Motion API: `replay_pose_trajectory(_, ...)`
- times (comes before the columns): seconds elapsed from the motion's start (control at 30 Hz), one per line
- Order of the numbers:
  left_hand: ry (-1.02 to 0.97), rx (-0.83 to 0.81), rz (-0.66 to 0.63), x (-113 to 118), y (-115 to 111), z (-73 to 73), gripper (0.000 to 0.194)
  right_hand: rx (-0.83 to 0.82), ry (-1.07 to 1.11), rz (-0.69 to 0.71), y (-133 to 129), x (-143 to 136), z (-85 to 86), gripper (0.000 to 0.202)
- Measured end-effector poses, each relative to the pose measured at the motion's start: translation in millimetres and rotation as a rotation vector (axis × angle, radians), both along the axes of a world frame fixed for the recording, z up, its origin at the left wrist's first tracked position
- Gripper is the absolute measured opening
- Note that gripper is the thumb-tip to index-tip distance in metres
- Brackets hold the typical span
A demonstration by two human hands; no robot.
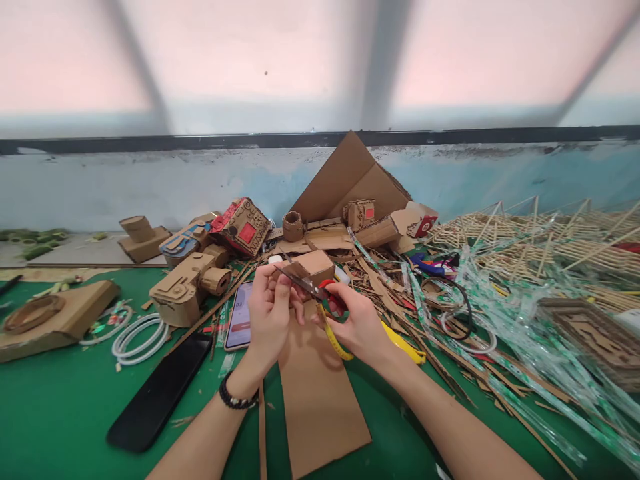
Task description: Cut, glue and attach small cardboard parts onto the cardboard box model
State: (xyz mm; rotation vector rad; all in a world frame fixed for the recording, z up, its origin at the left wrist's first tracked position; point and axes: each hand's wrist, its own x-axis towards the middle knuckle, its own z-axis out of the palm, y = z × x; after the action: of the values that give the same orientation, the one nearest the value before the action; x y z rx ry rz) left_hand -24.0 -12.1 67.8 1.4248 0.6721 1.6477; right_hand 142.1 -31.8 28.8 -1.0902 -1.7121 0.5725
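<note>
My right hand (pixel 356 327) grips the scissors (pixel 311 285) by their red handles. Their dark blades point up and left, across the fingers of my left hand (pixel 270 313). The left fingers are curled closed at the blades, and whatever they hold is hidden or too small to name. Below the right fingers a yellow measuring tape (pixel 336 341) hangs in a curve. Under both hands a long flat piece of cardboard (pixel 320 407) lies on the green table. Just behind the hands sits a small cardboard box (pixel 315 265).
Left of the hands lie a lit phone (pixel 240 320), a black phone (pixel 160 393), a coiled white cable (pixel 140 339) and a cardboard camera model (pixel 183 290). Cardboard scraps (pixel 385 287) spread behind. At right are clear plastic strips (pixel 505 320) and stacked thin sticks (pixel 530 233).
</note>
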Motion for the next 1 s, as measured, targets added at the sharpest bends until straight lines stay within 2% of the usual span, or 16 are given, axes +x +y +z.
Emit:
replay_pose_trajectory(0.8, -0.008, 0.007, -0.039, 0, 0, -1.9, 0.022, -0.025, -0.108, -0.031, -1, 8, 6.4, 0.038)
replay_pose_trajectory(1.0, -0.022, -0.022, -0.056, 1, 1, -2.4, 0.026, -0.033, -0.16, -0.028, 0, 12, 7.9, 0.033)
